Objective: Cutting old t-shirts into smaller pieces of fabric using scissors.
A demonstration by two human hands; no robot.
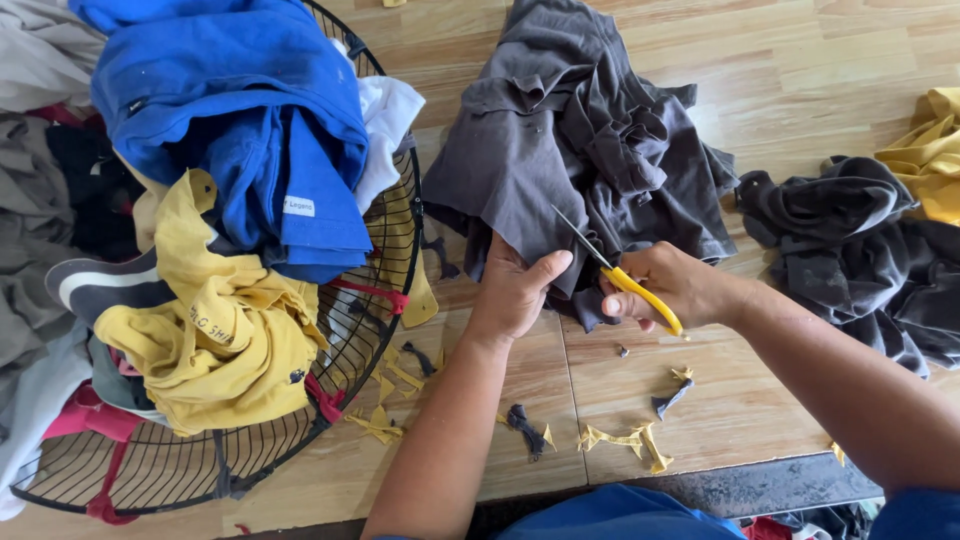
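Head view, notes as I stand at the surface (760, 90).

— Where's the cloth?

— Dark grey garment (570, 140), heaped on the wood just ahead of both my hands. Its near hem hangs toward me; that edge is what I have hold of.

— Which hand has it?

— My left hand (515, 290). Fingers closed around the hem from the left, thumb on top, pulling the edge taut.

— And the other grip?

— My right hand (670, 285) is wrapped shut on the yellow-handled scissors (625, 275). Blades point up and to the left, away from me, into the hem. How far the blades are parted I cannot tell; they read as one thin line.

— So the axis?

— Scissors run diagonally, handle near my right palm, tip touching the cloth just beside my left thumb. Cloth lies beyond the tip.

— Around that?

— Yellow and grey scraps (620, 440) on the wood near me. Wire fan guard (400, 240) to the left, piled with blue and yellow shirts. Another dark heap (860, 240) off to the right, well apart.
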